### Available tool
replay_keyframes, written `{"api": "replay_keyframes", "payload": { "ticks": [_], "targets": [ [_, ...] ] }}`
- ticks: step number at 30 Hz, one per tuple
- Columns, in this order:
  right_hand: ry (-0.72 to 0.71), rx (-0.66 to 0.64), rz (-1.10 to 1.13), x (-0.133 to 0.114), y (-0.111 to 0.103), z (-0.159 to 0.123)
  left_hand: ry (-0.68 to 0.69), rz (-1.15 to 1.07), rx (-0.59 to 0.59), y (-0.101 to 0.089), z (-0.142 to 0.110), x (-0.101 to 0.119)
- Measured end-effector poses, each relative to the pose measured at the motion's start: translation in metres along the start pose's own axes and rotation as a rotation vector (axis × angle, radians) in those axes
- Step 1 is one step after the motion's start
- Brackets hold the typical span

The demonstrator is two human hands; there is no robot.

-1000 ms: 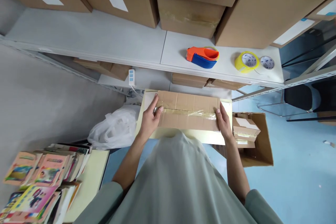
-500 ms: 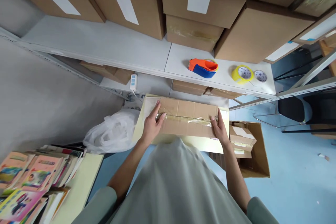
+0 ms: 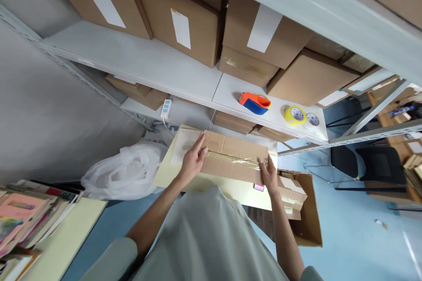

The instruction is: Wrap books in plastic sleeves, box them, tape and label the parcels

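Note:
A long brown cardboard box [image 3: 232, 156] with clear tape along its middle seam is held between my two hands over a pale yellow tabletop [image 3: 166, 169]. My left hand [image 3: 193, 160] grips the box's left end, with the thumb on top. At the right end my right hand [image 3: 268, 173] has closed round the edge, thumb on the taped face. A small pink item [image 3: 259, 187] lies on the tabletop just below the box's right end. The underside of the box is hidden.
On the grey shelf [image 3: 138, 63] ahead stand large cartons [image 3: 184, 22], an orange and blue tape dispenser [image 3: 254, 102] and a yellow tape roll [image 3: 295, 115]. White plastic bags [image 3: 127, 173] lie left, beside stacked books [image 3: 26, 215]. An open carton [image 3: 311, 210] holding smaller boxes sits right.
The view has tilted and shifted, bringing more shelf and the right-hand desk into sight. Both hands still hold the box, which now appears slightly more slanted. The pink item shows more fully.

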State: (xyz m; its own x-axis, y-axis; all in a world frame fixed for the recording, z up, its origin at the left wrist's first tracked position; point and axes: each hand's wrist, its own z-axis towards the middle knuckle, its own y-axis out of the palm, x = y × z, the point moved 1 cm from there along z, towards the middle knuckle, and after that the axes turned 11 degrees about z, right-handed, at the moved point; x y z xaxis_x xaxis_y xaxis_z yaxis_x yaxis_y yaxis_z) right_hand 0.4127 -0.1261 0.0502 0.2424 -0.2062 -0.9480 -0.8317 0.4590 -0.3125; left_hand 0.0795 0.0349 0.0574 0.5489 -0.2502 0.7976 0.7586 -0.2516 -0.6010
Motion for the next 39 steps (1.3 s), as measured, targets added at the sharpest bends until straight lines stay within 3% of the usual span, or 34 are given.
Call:
{"api": "replay_keyframes", "payload": {
  "ticks": [3, 6, 10, 15, 17, 19, 23, 26, 32, 35, 39],
  "targets": [
    [0.007, 0.015, -0.057, 0.005, -0.007, 0.001, 0.005, -0.055, 0.000, -0.009, 0.000, 0.000],
    [-0.042, 0.110, -0.174, -0.010, -0.020, 0.009, 0.016, -0.119, 0.005, -0.021, 0.000, -0.002],
    [-0.285, 0.155, -0.307, -0.073, -0.027, 0.043, 0.061, -0.176, 0.044, -0.035, 0.011, 0.009],
    [-0.527, 0.043, -0.449, -0.158, 0.010, 0.124, 0.142, -0.288, 0.119, -0.049, 0.049, 0.060],
    [-0.496, -0.026, -0.575, -0.177, 0.032, 0.159, 0.181, -0.325, 0.119, -0.054, 0.065, 0.080],
    [-0.364, -0.042, -0.766, -0.186, 0.051, 0.187, 0.212, -0.350, 0.122, -0.059, 0.077, 0.091],
    [-0.114, -0.070, -1.026, -0.188, 0.074, 0.213, 0.250, -0.381, 0.159, -0.066, 0.085, 0.087],
    [-0.076, -0.069, -1.095, -0.185, 0.078, 0.215, 0.241, -0.437, 0.173, -0.071, 0.081, 0.075],
    [-0.133, -0.082, -1.152, -0.187, 0.083, 0.201, 0.237, -0.560, 0.149, -0.077, 0.073, 0.060],
    [-0.166, -0.119, -1.129, -0.196, 0.088, 0.178, 0.246, -0.583, 0.137, -0.082, 0.069, 0.053],
    [-0.284, -0.219, -1.003, -0.219, 0.096, 0.121, 0.256, -0.584, 0.154, -0.098, 0.059, 0.044]
  ]
}}
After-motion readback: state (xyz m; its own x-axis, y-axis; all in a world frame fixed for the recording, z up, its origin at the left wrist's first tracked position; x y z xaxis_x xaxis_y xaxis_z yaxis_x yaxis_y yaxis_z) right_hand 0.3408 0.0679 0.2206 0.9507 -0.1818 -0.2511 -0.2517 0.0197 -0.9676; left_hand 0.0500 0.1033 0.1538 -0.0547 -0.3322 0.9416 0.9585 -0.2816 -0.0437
